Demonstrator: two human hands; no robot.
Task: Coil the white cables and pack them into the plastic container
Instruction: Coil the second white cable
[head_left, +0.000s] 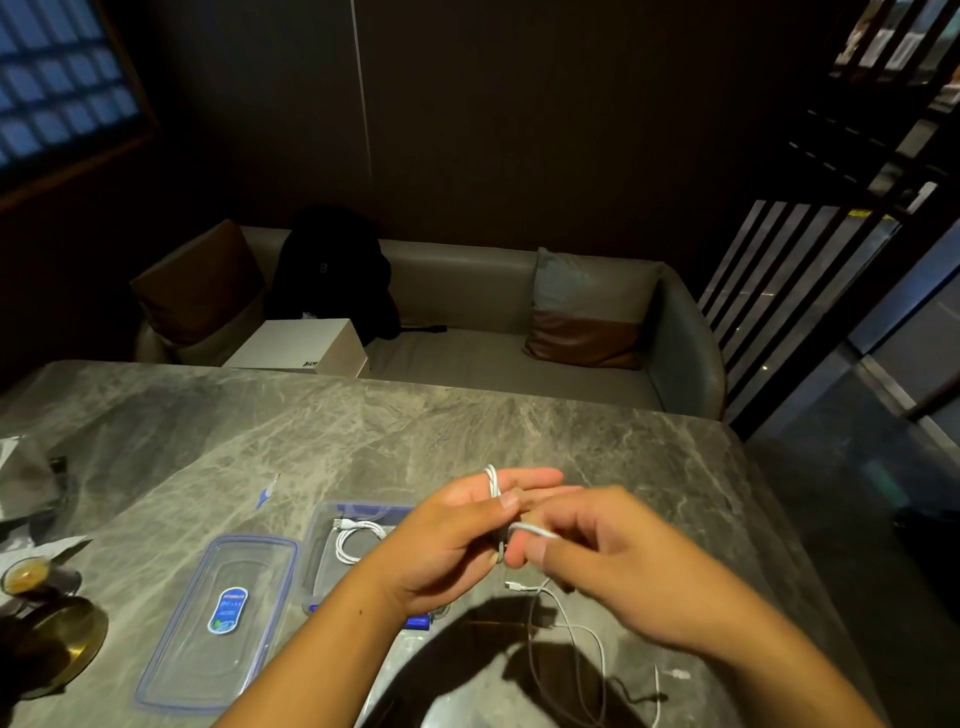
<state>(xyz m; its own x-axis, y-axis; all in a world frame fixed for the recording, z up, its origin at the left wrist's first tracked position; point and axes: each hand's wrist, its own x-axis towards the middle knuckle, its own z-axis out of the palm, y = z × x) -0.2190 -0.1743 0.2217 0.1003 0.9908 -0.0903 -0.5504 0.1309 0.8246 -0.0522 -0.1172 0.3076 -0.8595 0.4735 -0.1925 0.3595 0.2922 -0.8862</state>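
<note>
My left hand (457, 535) holds loops of a white cable (492, 483) wound around its fingers, above the table. Just to its right, my right hand (597, 566) pinches the same cable's free run between thumb and fingers. The rest of that cable (582, 639) hangs down and trails in loose curves on the table near the front edge, one plug lying under my hands. The clear plastic container (322, 551) with blue trim sits left of my hands. A coiled white cable (358, 538) lies inside it. My left forearm hides the container's right part.
The container's clear lid (218, 623) with a blue label lies flat to the left. A small cup (26, 574) and a brass dish (62, 639) stand at the left edge. A sofa with cushions, a white box and a dark bag lies beyond the marble table (363, 431).
</note>
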